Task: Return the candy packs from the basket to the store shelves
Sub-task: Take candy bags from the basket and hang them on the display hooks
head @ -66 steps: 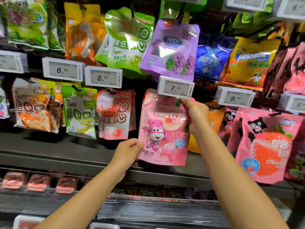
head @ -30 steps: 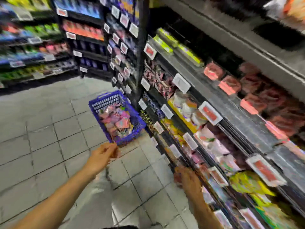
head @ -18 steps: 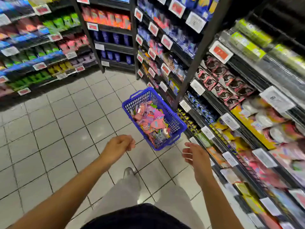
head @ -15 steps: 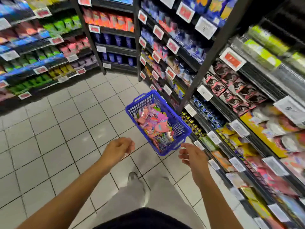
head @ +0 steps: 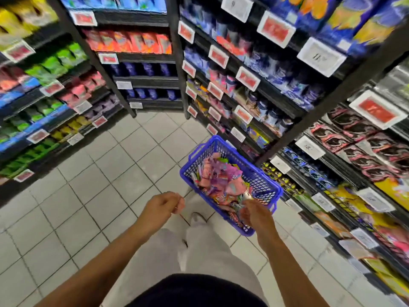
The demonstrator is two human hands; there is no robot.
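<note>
Blue plastic basket (head: 263, 185): stands on the tiled floor (head: 93, 196) right of frame centre, just beside the foot of the store shelves (head: 287, 103) that fill the right side.
Candy packs (head: 221, 185): a loose heap of pink, purple and green pouches inside the basket; many are left, so the task reads as well short of done.
Right hand (head: 254, 214): lower centre-right, over the near end of the basket and in front of the heap; fingers point down into the packs. Whether it already pinches one, I cannot tell, since the fingertips are blurred against the wrappers.
Left hand (head: 163, 204): lower centre, above bare floor and left of the basket; fingers loosely curled, holding nothing.
Legs (head: 199, 251): pale trousers and one shoe show between the arms, near the basket.
Step in hand: judged to be the reach for one more pack.
Next move calls for: closing the fingers on a single pouch, lifting it clear of its neighbours, then finding the matching row on the shelves.
Risk: slick pouches may come up two together.
</note>
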